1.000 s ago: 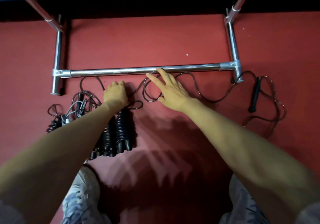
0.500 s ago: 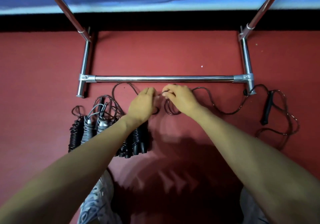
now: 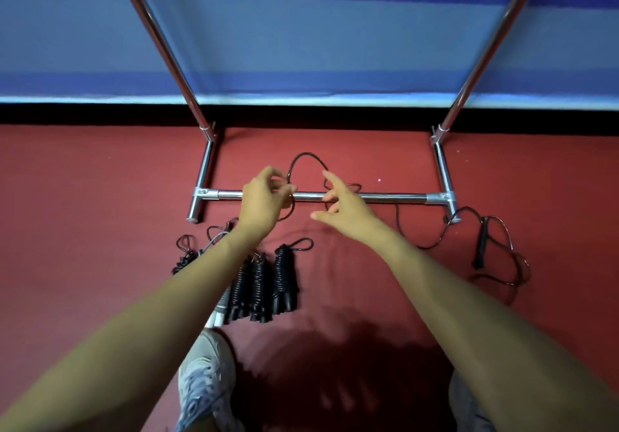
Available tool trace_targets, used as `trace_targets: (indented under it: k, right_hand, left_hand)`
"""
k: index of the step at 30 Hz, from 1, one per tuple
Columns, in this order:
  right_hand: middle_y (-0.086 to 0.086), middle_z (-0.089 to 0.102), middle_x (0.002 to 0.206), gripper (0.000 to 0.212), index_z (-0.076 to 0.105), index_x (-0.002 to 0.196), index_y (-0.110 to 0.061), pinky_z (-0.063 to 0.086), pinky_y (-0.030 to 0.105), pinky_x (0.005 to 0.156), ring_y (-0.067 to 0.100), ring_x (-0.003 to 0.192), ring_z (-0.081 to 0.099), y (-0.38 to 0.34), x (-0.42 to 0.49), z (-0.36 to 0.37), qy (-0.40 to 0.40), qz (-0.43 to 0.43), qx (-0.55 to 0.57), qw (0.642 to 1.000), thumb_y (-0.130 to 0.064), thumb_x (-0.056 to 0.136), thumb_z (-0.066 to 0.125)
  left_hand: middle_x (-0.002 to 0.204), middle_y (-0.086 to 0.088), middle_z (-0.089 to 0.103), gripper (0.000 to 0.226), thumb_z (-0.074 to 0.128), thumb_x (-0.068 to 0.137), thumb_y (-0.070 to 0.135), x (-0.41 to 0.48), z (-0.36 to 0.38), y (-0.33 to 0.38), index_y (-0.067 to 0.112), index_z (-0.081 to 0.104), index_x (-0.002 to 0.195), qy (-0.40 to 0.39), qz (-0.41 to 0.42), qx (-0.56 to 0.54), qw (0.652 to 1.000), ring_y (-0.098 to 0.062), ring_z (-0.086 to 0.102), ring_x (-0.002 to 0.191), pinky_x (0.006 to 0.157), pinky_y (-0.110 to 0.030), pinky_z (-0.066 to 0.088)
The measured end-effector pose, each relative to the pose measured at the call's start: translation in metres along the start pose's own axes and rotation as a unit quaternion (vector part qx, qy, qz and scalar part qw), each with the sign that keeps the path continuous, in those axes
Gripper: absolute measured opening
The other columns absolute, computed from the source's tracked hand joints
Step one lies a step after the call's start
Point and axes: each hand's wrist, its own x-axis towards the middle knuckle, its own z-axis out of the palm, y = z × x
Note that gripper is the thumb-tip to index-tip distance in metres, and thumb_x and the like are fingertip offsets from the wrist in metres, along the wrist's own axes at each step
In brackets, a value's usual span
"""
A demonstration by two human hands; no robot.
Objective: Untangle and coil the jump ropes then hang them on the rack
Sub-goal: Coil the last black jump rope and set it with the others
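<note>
Newly lifted, the jump rope [image 3: 306,156] loops above the fingers [image 3: 330,179]; left hand [image 3: 264,197] grips it, right hand [image 3: 341,209] splayed, hold unclear; coiling apparently begins.

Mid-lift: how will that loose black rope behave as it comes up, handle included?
Likely floppy: the loose rope arches in a soft loop above the left hand and snakes over the floor. Its handle looks rigid, probably heavier, so it may drag or swing. The strand runs close by the rack foot and might catch there.
</note>
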Motion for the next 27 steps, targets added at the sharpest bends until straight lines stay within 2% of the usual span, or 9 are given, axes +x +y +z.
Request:
trace_targets:
  k: [3, 5, 7, 10, 14, 18, 21, 24, 27]
  right_hand:
    - [-0.001, 0.058, 0.085, 0.037, 0.058, 0.120, -0.012, 0.053, 0.039, 0.082, 0.019, 0.079, 0.058, -0.021, -0.003, 0.009, -0.048, 0.010, 0.016, 0.999, -0.021, 0.087, 0.070]
    - [-0.001, 0.057, 0.070, 0.005, 0.061, 0.093, -0.009, 0.055, 0.032, 0.068, 0.019, 0.067, 0.057, -0.032, -0.006, 0.013, -0.063, 0.013, 0.056, 0.996, -0.014, 0.092, 0.063]
    - [0.003, 0.060, 0.071, 0.017, 0.057, 0.079, -0.011, 0.051, 0.021, 0.060, 0.015, 0.061, 0.057, -0.042, -0.009, 0.015, -0.043, 0.003, 0.095, 0.994, -0.009, 0.096, 0.056]
    - [0.006, 0.062, 0.077, 0.015, 0.059, 0.087, -0.008, 0.053, 0.024, 0.068, 0.013, 0.066, 0.061, -0.057, -0.009, 0.011, 0.004, -0.015, 0.180, 0.984, -0.008, 0.099, 0.050]
    - [0.007, 0.061, 0.076, 0.021, 0.059, 0.087, -0.008, 0.054, 0.022, 0.066, 0.016, 0.068, 0.061, -0.069, -0.006, 0.002, 0.037, -0.013, 0.274, 0.961, -0.009, 0.101, 0.044]
    - [0.008, 0.060, 0.077, 0.023, 0.059, 0.087, -0.006, 0.057, 0.026, 0.071, 0.018, 0.071, 0.062, -0.072, -0.007, -0.005, 0.047, 0.019, 0.475, 0.879, -0.012, 0.103, 0.043]
    - [0.011, 0.064, 0.082, 0.021, 0.059, 0.092, -0.002, 0.058, 0.031, 0.076, 0.021, 0.075, 0.065, -0.065, -0.004, -0.007, 0.044, 0.069, 0.551, 0.831, -0.016, 0.102, 0.047]
    - [0.014, 0.067, 0.098, 0.024, 0.054, 0.110, 0.000, 0.057, 0.033, 0.081, 0.023, 0.087, 0.066, -0.051, -0.001, 0.001, -0.015, 0.126, 0.476, 0.870, -0.022, 0.102, 0.048]
    - [0.012, 0.063, 0.107, 0.037, 0.049, 0.132, -0.001, 0.056, 0.029, 0.075, 0.016, 0.082, 0.062, -0.045, 0.004, 0.025, -0.067, 0.130, 0.301, 0.942, -0.016, 0.098, 0.054]
  left_hand:
    - [0.080, -0.016, 0.068, 0.017, 0.069, 0.085, 0.003, -0.013, -0.004, 0.024, 0.010, 0.057, 0.094, -0.037, -0.008, -0.093, 0.995, -0.019, 0.063, 0.058, 0.064, -0.030, 0.059]
    - [0.082, -0.019, 0.068, 0.017, 0.069, 0.085, 0.003, -0.016, -0.008, 0.033, 0.009, 0.059, 0.097, -0.041, 0.010, -0.108, 0.993, -0.022, 0.063, 0.063, 0.065, -0.030, 0.059]
    - [0.083, -0.012, 0.069, 0.017, 0.069, 0.086, 0.008, -0.016, -0.013, 0.038, 0.012, 0.062, 0.101, -0.039, 0.025, -0.124, 0.991, -0.020, 0.065, 0.070, 0.072, -0.030, 0.058]
    - [0.108, -0.006, 0.068, 0.021, 0.054, 0.097, 0.012, -0.015, -0.024, 0.028, 0.014, 0.059, 0.117, -0.052, 0.028, -0.061, 0.996, -0.015, 0.064, 0.099, 0.090, -0.024, 0.048]
    - [0.128, 0.001, 0.055, 0.052, 0.046, 0.087, -0.015, -0.021, -0.031, -0.010, 0.010, 0.049, 0.133, -0.186, -0.028, 0.072, 0.979, -0.009, 0.048, 0.121, 0.103, -0.019, 0.035]
    - [0.117, -0.004, 0.062, 0.036, 0.058, 0.090, -0.002, -0.013, -0.031, -0.045, 0.011, 0.053, 0.123, -0.185, -0.048, 0.158, 0.969, -0.017, 0.058, 0.110, 0.087, -0.018, 0.039]
    - [0.089, -0.005, 0.068, 0.011, 0.057, 0.095, 0.009, -0.012, -0.041, -0.063, 0.018, 0.063, 0.093, -0.133, -0.068, 0.222, 0.963, -0.007, 0.063, 0.069, 0.057, -0.014, 0.041]
    - [0.090, -0.006, 0.067, 0.012, 0.054, 0.097, 0.007, -0.010, -0.053, -0.063, 0.009, 0.063, 0.104, 0.005, -0.073, 0.125, 0.990, -0.004, 0.058, 0.064, 0.049, -0.008, 0.044]
    - [0.089, 0.000, 0.072, 0.022, 0.059, 0.095, 0.014, 0.001, -0.052, -0.048, 0.015, 0.060, 0.117, 0.004, -0.030, 0.072, 0.997, -0.007, 0.068, 0.072, 0.063, -0.025, 0.058]
